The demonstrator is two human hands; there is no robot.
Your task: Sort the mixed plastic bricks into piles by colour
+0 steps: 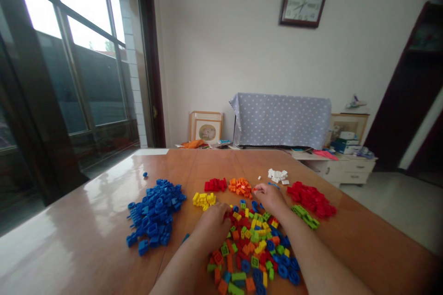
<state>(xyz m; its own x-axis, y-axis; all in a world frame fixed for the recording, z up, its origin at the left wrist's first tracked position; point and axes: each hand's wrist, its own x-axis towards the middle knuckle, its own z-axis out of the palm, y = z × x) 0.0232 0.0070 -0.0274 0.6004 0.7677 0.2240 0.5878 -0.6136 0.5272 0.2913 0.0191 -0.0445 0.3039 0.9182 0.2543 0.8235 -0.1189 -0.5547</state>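
Note:
On the wooden table, a mixed pile of colored bricks (254, 237) lies between my forearms. My left hand (215, 222) is closed at the pile's upper left edge, its fingertips hiding whatever they hold. Just beyond it are yellow bricks (204, 200) and red bricks (215, 185). My right hand (270, 197) pinches a small red or orange piece (256, 189) beside the orange bricks (240, 187). White bricks (277, 175) lie beyond my right hand, with a red pile (311, 199) and green bricks (305, 216) to its right.
A large blue pile (157, 214) spreads over the left part of the table (104, 230), with one blue piece (145, 174) behind it. Past the far edge stand a cloth-covered object (282, 120), a framed picture (206, 130) and a white cabinet (349, 173).

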